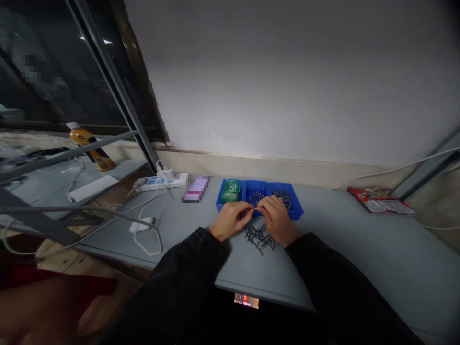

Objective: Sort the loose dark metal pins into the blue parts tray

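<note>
Near the centre of the frame, my left hand (232, 220) and right hand (277, 221) met fingertip to fingertip, both pinched on a small bright piece (255, 209). I held it from two sides, probably because something that slight needed steadying from both ends; my fingers hid most of it, so I could not tell its exact shape. My hands were just above the near edge of the blue bins, which I judge put the parts within a short reach. Below my hands, at the lower centre, a loose pile of dark metal pieces (259, 238) lay on the bench (330, 249), perhaps spread there so that single ones were easy to pick out.

The bins stood side by side. The left bin (220, 207) held green material, maybe bagged parts, though it was too small to tell. The middle bin (256, 185) held thin, shiny pieces, partly behind my fingers. The right bin (296, 212) held dark, stubby, rod-like pieces, with my right hand covering its near side. At the right of the frame a red packet (381, 200) lay flat; its contents did not show.
</note>
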`<action>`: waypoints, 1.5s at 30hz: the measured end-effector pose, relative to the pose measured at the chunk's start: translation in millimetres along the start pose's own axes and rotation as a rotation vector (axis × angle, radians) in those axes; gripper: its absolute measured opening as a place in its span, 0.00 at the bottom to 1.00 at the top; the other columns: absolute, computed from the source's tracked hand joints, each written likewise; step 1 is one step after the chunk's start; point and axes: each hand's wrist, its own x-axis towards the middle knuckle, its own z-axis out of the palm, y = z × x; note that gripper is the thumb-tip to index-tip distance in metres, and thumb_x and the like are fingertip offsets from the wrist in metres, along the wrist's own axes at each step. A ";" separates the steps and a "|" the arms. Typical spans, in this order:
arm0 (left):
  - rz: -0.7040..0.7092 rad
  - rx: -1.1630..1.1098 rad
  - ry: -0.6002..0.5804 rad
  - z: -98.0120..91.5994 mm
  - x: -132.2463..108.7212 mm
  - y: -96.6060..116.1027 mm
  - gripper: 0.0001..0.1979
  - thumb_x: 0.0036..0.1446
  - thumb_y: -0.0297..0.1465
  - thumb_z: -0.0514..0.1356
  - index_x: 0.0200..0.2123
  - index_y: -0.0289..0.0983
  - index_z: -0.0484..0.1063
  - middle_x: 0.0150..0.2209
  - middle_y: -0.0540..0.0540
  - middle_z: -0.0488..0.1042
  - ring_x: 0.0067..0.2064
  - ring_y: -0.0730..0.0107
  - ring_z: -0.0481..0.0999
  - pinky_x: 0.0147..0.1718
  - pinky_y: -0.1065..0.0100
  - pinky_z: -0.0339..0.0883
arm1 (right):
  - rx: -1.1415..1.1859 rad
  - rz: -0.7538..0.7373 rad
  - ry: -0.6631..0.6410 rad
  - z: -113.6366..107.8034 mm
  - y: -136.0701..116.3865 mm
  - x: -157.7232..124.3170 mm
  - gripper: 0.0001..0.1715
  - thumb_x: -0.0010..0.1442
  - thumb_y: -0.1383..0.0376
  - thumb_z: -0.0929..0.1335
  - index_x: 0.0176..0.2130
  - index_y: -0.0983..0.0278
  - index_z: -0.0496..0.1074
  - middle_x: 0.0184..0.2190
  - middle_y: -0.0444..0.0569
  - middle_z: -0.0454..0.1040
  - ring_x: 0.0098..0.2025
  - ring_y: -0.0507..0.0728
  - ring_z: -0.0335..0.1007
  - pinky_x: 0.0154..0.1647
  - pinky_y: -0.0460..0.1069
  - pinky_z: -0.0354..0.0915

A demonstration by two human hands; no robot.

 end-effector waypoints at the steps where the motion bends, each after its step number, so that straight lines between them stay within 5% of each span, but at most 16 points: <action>1: 0.006 0.004 -0.001 0.1 0.1 0.1 0.09 0.67 0.29 0.56 0.40 0.33 0.75 0.31 0.47 0.75 0.29 0.75 0.68 0.32 0.72 0.62 | -0.006 0.001 -0.003 -0.4 0.1 0.1 0.12 0.73 0.65 0.59 0.36 0.62 0.66 0.34 0.47 0.71 0.40 0.58 0.63 0.44 0.55 0.56; 8: 0.000 0.002 0.036 0.2 0.5 0.1 0.08 0.67 0.29 0.56 0.39 0.33 0.75 0.31 0.48 0.75 0.29 0.75 0.69 0.32 0.73 0.63 | 0.029 -0.002 0.011 -3.1 -3.7 -0.2 0.08 0.72 0.65 0.60 0.42 0.62 0.67 0.39 0.48 0.72 0.42 0.58 0.64 0.45 0.55 0.57; 14: 0.007 0.018 0.041 -0.2 1.1 -0.1 0.09 0.68 0.31 0.56 0.41 0.34 0.75 0.34 0.47 0.78 0.32 0.74 0.73 0.35 0.72 0.66 | -0.048 0.001 0.040 -1.4 2.8 0.7 0.11 0.72 0.65 0.60 0.37 0.62 0.66 0.35 0.47 0.71 0.40 0.58 0.63 0.43 0.55 0.55; 20: -0.033 -0.003 0.084 -6.2 -3.4 -4.7 0.10 0.68 0.33 0.57 0.42 0.35 0.76 0.36 0.46 0.79 0.34 0.73 0.76 0.36 0.73 0.66 | -0.073 0.020 0.234 -5.2 6.0 3.2 0.11 0.71 0.66 0.61 0.36 0.62 0.68 0.35 0.47 0.73 0.40 0.57 0.65 0.43 0.54 0.57; 24: -0.116 0.056 -0.054 -14.5 -11.5 -11.3 0.12 0.68 0.34 0.56 0.41 0.36 0.78 0.25 0.50 0.75 0.24 0.76 0.70 0.28 0.74 0.61 | -0.118 0.124 0.371 -6.2 10.9 5.0 0.06 0.69 0.64 0.65 0.43 0.61 0.71 0.38 0.48 0.75 0.43 0.58 0.66 0.46 0.54 0.58; 29: -0.129 0.138 -0.268 -24.3 -18.3 -17.7 0.12 0.67 0.35 0.57 0.40 0.37 0.79 0.26 0.49 0.76 0.25 0.73 0.71 0.28 0.72 0.61 | -0.206 0.212 0.327 -5.8 14.4 6.6 0.13 0.67 0.62 0.66 0.50 0.61 0.72 0.41 0.50 0.75 0.45 0.61 0.66 0.48 0.56 0.58; 35: -0.102 0.246 -0.339 -24.7 -21.5 -22.8 0.10 0.66 0.30 0.57 0.45 0.39 0.79 0.37 0.44 0.80 0.38 0.65 0.78 0.40 0.67 0.69 | -0.155 0.170 0.288 -5.0 6.3 4.6 0.07 0.66 0.65 0.66 0.44 0.61 0.72 0.40 0.50 0.75 0.43 0.61 0.66 0.46 0.57 0.57; 45: -0.173 0.301 -0.354 -18.7 -20.6 -24.8 0.07 0.64 0.29 0.58 0.40 0.39 0.77 0.33 0.46 0.79 0.35 0.65 0.78 0.35 0.70 0.65 | -0.150 0.130 0.228 -3.1 5.0 3.0 0.04 0.66 0.66 0.66 0.41 0.61 0.71 0.40 0.49 0.75 0.44 0.61 0.65 0.45 0.57 0.57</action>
